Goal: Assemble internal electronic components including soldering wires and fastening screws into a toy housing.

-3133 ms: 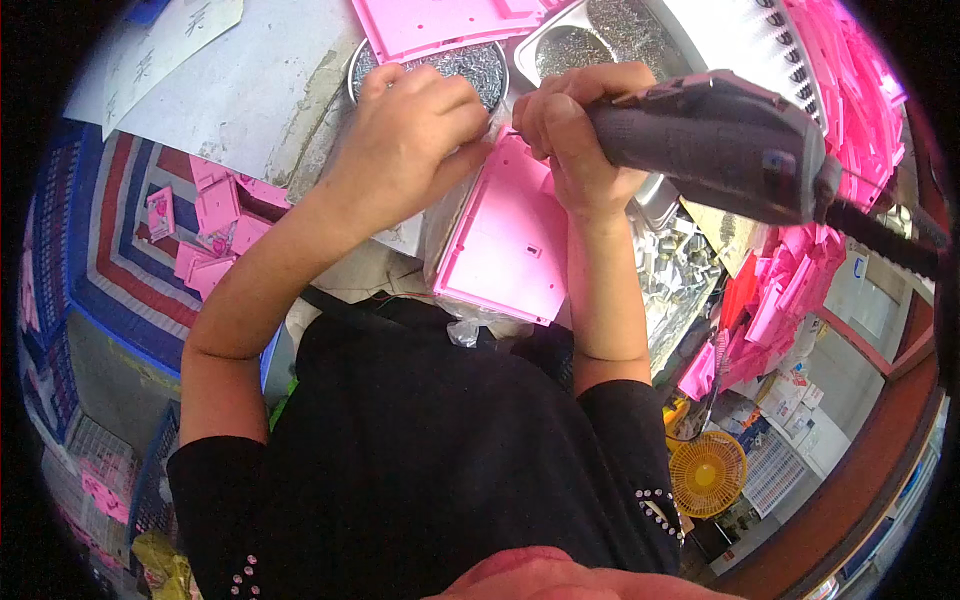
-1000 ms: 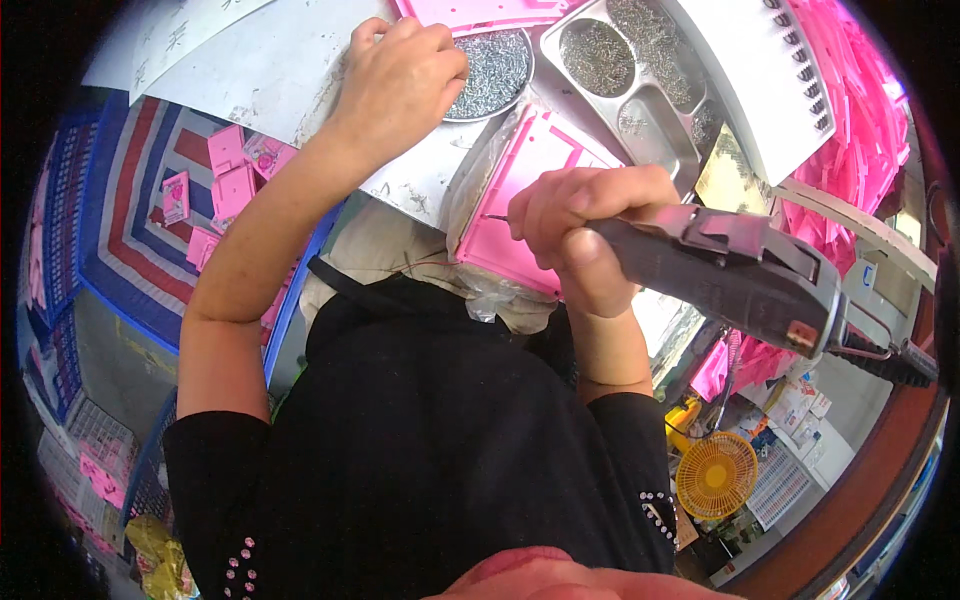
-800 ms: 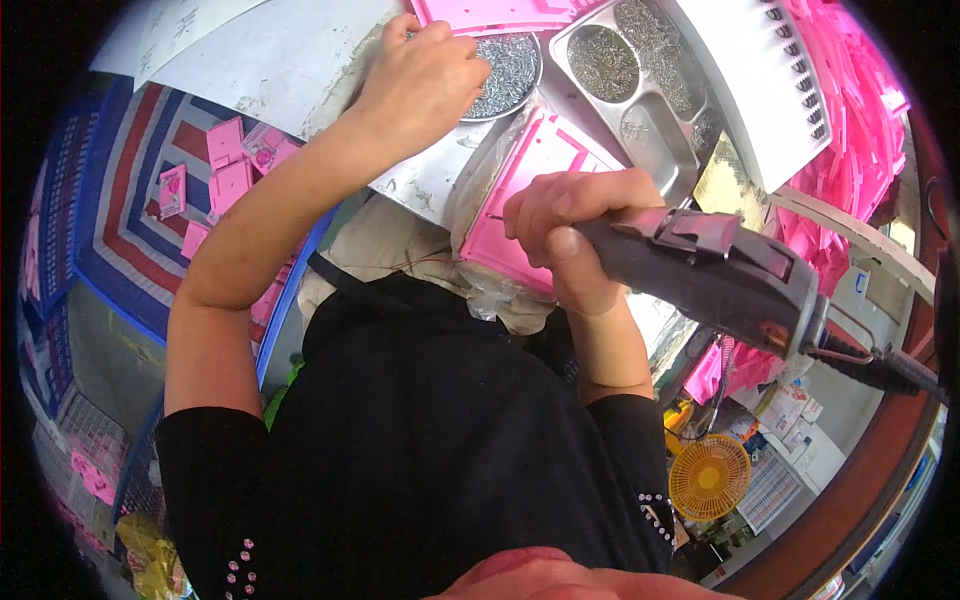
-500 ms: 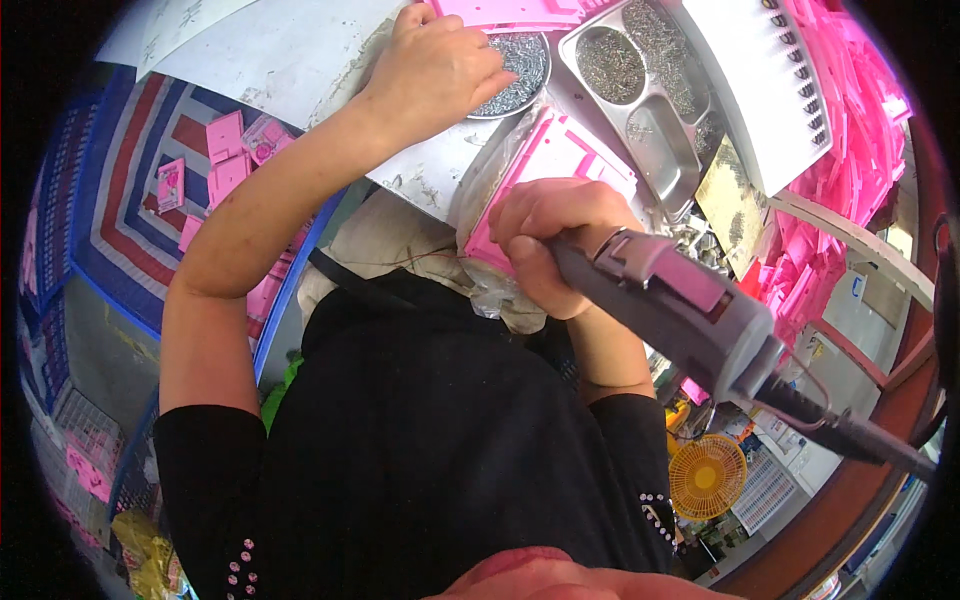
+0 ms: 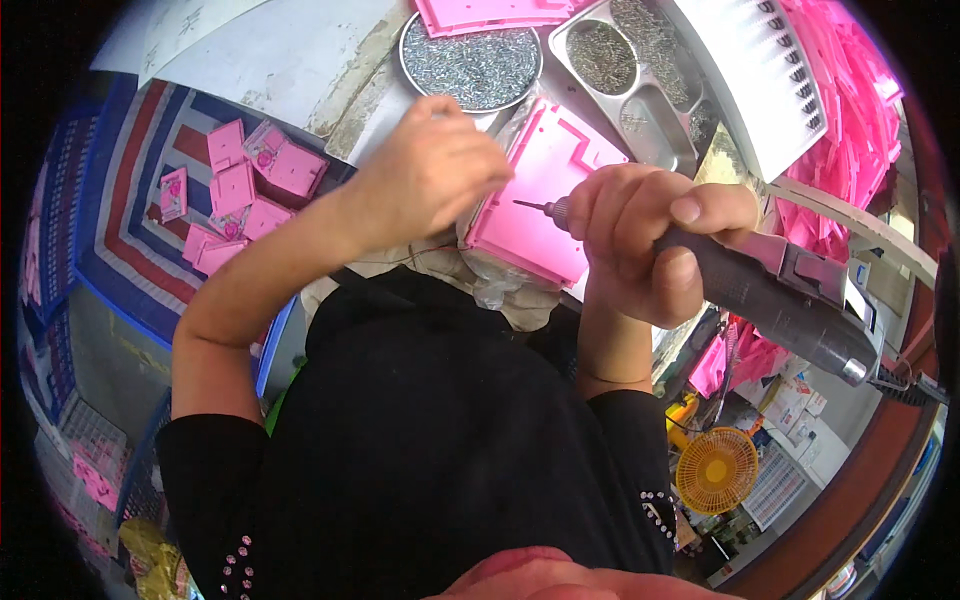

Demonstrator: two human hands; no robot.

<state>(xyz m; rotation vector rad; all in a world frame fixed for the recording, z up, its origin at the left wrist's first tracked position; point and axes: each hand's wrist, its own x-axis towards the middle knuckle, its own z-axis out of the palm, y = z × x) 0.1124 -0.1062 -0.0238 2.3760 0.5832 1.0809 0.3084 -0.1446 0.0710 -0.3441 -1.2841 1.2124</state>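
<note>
My right hand (image 5: pixel 640 230) grips a dark grey electric screwdriver (image 5: pixel 760 290), held tilted with its thin bit pointing left above a pink plastic panel (image 5: pixel 540 235). The panel lies at the table's near edge, stacked over clear plastic wrapping. My left hand (image 5: pixel 430 175) hovers beside the panel's left edge, close to the bit. Its fingers are curled together at the tips; whatever they pinch, if anything, is too small to make out. Just beyond it stands a round metal dish (image 5: pixel 403 72) full of small silver screws (image 5: pixel 470 75).
A compartmented metal tray (image 5: pixel 655 130) holds more small screws, with a white board (image 5: pixel 745 90) to its right. Pink parts pile up (image 5: pixel 845 130) at far right. Another pink panel (image 5: pixel 490 14) overlaps the dish. Finished-looking pink pieces (image 5: pixel 233 187) lie on a striped surface at left.
My left hand has drawn back from the screw dish toward me and the panel. My right hand has moved right and turned the screwdriver so its bit now shows, pointing left.
</note>
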